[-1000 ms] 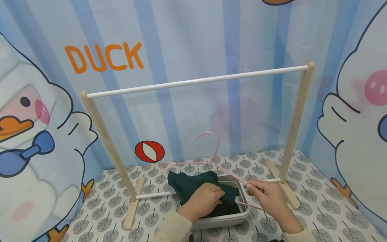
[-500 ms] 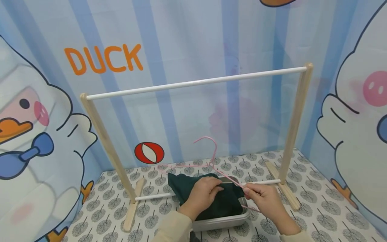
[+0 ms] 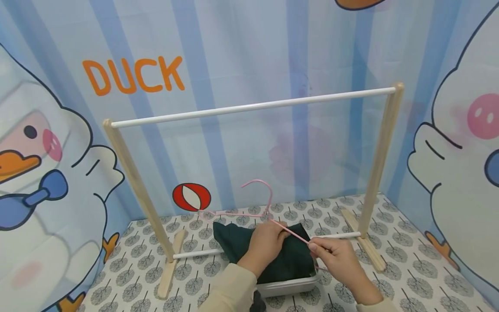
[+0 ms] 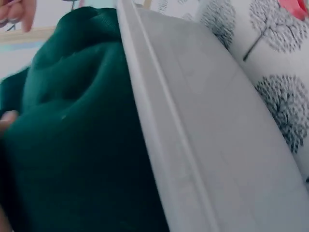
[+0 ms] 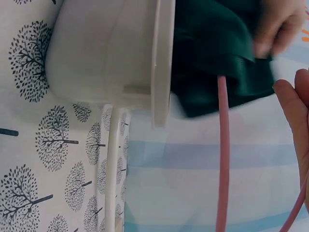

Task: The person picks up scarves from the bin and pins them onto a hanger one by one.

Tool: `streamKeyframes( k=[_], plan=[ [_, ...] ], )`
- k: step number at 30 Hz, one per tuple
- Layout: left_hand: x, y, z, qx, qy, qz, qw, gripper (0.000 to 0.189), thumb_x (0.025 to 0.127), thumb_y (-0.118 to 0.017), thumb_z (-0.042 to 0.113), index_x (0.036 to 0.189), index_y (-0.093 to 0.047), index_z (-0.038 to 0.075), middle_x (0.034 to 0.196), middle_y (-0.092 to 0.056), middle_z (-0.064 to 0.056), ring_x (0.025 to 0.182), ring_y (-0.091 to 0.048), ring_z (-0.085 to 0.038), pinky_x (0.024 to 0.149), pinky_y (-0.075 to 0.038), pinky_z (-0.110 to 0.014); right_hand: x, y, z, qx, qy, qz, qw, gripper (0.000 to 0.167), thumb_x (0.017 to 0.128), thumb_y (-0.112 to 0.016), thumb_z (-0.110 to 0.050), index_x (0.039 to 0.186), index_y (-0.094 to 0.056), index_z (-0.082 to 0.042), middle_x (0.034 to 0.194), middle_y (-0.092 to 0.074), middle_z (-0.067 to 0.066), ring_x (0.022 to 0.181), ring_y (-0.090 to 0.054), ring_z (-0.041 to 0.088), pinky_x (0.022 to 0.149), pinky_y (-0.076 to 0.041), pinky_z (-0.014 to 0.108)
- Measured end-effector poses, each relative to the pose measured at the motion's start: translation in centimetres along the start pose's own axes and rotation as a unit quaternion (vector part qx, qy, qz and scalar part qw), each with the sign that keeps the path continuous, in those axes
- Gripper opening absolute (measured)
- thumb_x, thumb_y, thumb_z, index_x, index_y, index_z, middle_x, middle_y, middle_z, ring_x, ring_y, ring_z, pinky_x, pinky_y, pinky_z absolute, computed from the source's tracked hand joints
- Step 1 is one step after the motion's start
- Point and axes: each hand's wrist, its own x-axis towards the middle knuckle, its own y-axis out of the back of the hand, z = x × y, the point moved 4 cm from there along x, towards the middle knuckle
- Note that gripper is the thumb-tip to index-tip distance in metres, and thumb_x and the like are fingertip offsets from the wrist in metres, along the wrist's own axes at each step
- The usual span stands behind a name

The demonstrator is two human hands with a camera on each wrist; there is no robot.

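A pink clothes hanger (image 3: 288, 230) is held at its right sloping arm by my right hand (image 3: 337, 264), pinched between thumb and fingers. Its hook (image 3: 269, 195) points up. In the right wrist view the hanger's lower bar (image 5: 223, 145) runs into a fold of dark green cloth (image 5: 212, 48). My left hand (image 3: 267, 242) grips the upper part of this cloth, close to the hanger's neck. The cloth looks like a garment, but its kind cannot be told. It lies bunched over a pale plastic bin (image 3: 288, 287), whose wall fills much of the left wrist view.
Behind the bin stands a wooden rack with a white top rail (image 3: 253, 106), a left post (image 3: 138, 190) and a right post (image 3: 380, 164). A low white bar (image 3: 199, 253) joins the posts. A tree-patterned cloth covers the table (image 3: 128, 273); a duck-printed curtain (image 3: 234, 156) hangs behind.
The hanger has shifted left and slightly down, with my right hand following. My left hand has moved up towards the hanger's neck, and the green cloth now spreads further over the bin's far rim.
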Motion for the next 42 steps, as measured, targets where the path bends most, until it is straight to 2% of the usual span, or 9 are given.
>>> streamKeyframes(
  k=[3, 5, 9, 14, 19, 22, 27, 37, 42],
  plan=[
    [0.0, -1.1, 0.1, 0.046, -0.015, -0.094, 0.9944, 0.019, 0.087, -0.063, 0.033, 0.095, -0.067, 0.017, 0.086, -0.066, 0.002, 0.082, -0.063, -0.016, 0.073, -0.050, -0.032, 0.1, -0.1, 0.1, -0.008, -0.012, 0.003, 0.9999, 0.017, 0.088, -0.062, -0.011, 0.073, -0.067, -0.016, 0.062, -0.058, -0.010, 0.044, -0.034, 0.001, 0.045, -0.039, 0.022],
    [-0.3, -1.5, 0.1, 0.061, -0.030, -0.119, 0.9905, 0.024, 0.087, -0.062, 0.036, 0.101, -0.067, 0.017, 0.094, -0.067, 0.002, 0.089, -0.062, -0.016, 0.079, -0.049, -0.034, 0.1, -0.1, 0.2, -0.018, -0.020, 0.001, 0.9996, 0.018, 0.088, -0.062, -0.012, 0.072, -0.067, -0.017, 0.061, -0.057, -0.011, 0.044, -0.034, 0.001, 0.047, -0.041, 0.022],
    [-1.0, -1.0, 0.6, 0.067, -0.129, -0.057, 0.9877, 0.026, 0.086, -0.064, 0.033, 0.106, -0.066, 0.016, 0.102, -0.067, 0.004, 0.097, -0.061, -0.012, 0.085, -0.047, -0.030, 0.0, 0.0, 0.4, -0.027, -0.042, 0.003, 0.9987, 0.015, 0.088, -0.062, -0.011, 0.076, -0.069, -0.014, 0.064, -0.062, -0.007, 0.050, -0.047, -0.001, 0.053, -0.048, 0.021],
    [-2.3, -0.3, 1.3, 0.052, -0.256, -0.007, 0.9653, 0.021, 0.086, -0.066, 0.030, 0.101, -0.068, 0.017, 0.099, -0.067, 0.006, 0.096, -0.061, -0.007, 0.089, -0.044, -0.025, -0.1, 0.6, 0.6, -0.020, -0.041, 0.017, 0.9988, 0.014, 0.088, -0.061, -0.009, 0.079, -0.070, -0.012, 0.067, -0.064, -0.004, 0.048, -0.044, 0.000, 0.046, -0.043, 0.021],
    [-2.8, -1.1, 1.3, 0.104, -0.272, -0.056, 0.9549, 0.020, 0.083, -0.066, 0.037, 0.096, -0.070, 0.022, 0.094, -0.066, 0.012, 0.094, -0.058, -0.004, 0.090, -0.041, -0.025, -0.1, 0.9, 0.5, -0.019, -0.008, 0.024, 0.9995, 0.016, 0.089, -0.060, -0.007, 0.076, -0.068, -0.014, 0.064, -0.060, -0.008, 0.045, -0.037, 0.002, 0.046, -0.039, 0.022],
    [-2.8, -1.3, 1.2, 0.096, -0.279, -0.038, 0.9546, 0.013, 0.082, -0.069, 0.033, 0.089, -0.071, 0.023, 0.088, -0.067, 0.013, 0.089, -0.059, -0.003, 0.088, -0.042, -0.023, 0.0, 0.9, 0.3, -0.025, -0.003, 0.028, 0.9993, 0.016, 0.088, -0.061, -0.008, 0.075, -0.068, -0.016, 0.065, -0.060, -0.009, 0.047, -0.041, 0.001, 0.047, -0.041, 0.022],
    [-2.5, -0.4, 0.7, -0.026, -0.259, 0.011, 0.9655, 0.007, 0.082, -0.070, 0.020, 0.087, -0.071, 0.015, 0.083, -0.069, 0.006, 0.082, -0.063, -0.006, 0.085, -0.045, -0.023, 0.7, 1.0, -0.3, -0.045, 0.001, 0.024, 0.9987, 0.020, 0.089, -0.061, -0.011, 0.070, -0.065, -0.017, 0.062, -0.058, -0.010, 0.047, -0.038, 0.000, 0.047, -0.039, 0.022],
    [-0.6, 2.5, 0.0, -0.164, -0.110, 0.127, 0.9720, 0.014, 0.087, -0.062, 0.010, 0.098, -0.070, 0.007, 0.094, -0.070, -0.005, 0.089, -0.064, -0.017, 0.080, -0.051, -0.029, 1.8, 0.9, -1.3, -0.052, 0.003, 0.015, 0.9985, 0.012, 0.088, -0.062, -0.011, 0.081, -0.071, -0.012, 0.068, -0.062, -0.006, 0.048, -0.042, 0.002, 0.046, -0.039, 0.022],
    [0.4, 3.3, 0.4, -0.210, -0.047, 0.116, 0.9696, 0.017, 0.089, -0.059, 0.009, 0.102, -0.070, 0.006, 0.101, -0.069, -0.008, 0.096, -0.064, -0.020, 0.081, -0.052, -0.031, 2.1, 0.6, -1.6, -0.057, 0.023, 0.011, 0.9980, 0.012, 0.087, -0.062, -0.009, 0.078, -0.070, -0.011, 0.065, -0.060, -0.007, 0.048, -0.041, 0.001, 0.045, -0.038, 0.022]
  ],
)
